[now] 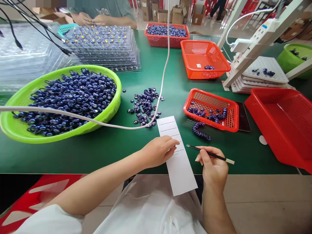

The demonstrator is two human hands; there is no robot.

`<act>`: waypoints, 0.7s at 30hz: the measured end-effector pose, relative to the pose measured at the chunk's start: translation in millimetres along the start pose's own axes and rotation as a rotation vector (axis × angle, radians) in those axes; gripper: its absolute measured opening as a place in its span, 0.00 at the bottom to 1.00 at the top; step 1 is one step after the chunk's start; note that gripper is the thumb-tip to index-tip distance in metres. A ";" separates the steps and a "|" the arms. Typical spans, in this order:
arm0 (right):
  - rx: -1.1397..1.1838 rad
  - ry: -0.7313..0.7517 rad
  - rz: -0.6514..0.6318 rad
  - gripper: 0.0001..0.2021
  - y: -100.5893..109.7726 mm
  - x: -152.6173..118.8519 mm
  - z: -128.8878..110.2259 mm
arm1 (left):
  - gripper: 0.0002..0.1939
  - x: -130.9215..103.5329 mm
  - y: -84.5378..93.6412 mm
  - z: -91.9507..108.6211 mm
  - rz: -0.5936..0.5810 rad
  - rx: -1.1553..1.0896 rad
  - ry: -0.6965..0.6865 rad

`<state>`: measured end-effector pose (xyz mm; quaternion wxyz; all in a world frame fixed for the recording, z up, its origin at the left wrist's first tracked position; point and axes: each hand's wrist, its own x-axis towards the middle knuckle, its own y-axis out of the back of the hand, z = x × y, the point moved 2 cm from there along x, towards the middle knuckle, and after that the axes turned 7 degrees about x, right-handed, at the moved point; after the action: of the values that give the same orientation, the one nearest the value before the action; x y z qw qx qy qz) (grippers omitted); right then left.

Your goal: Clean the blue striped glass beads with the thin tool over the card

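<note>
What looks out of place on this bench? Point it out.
A curved row of shiny dark-blue pieces lies on the green tabletop, just outside the small red plastic basket holding similar ones, so it looks misplaced.

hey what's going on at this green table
The person's left hand is over a lined paper strip; whether it pinches anything is hard to tell. The right hand holds a slim black tool, tip pointing toward the left hand. Loose dark blue parts lie beyond the strip, beside a heaped green basket. Another person is at the far side.
</note>
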<state>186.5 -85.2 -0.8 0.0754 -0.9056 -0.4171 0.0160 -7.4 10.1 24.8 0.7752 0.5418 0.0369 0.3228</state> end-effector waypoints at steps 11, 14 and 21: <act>-0.406 -0.130 -0.317 0.11 -6.5 5.2 -5.7 | 0.15 -20.3 -9.7 -3.6 -0.203 0.148 -0.170; -0.415 -0.136 -0.329 0.11 -6.5 6.0 -6.3 | 0.15 -20.0 -10.3 -3.2 -0.203 0.155 -0.176; -0.419 -0.141 -0.318 0.10 -4.7 5.6 -4.1 | 0.14 -20.8 -11.9 -3.3 -0.211 0.173 -0.186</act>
<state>187.0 -78.5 4.1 -0.1412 -0.8213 -0.5524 -0.0197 -19.7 -0.9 7.1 0.7552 0.6274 0.0492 0.1835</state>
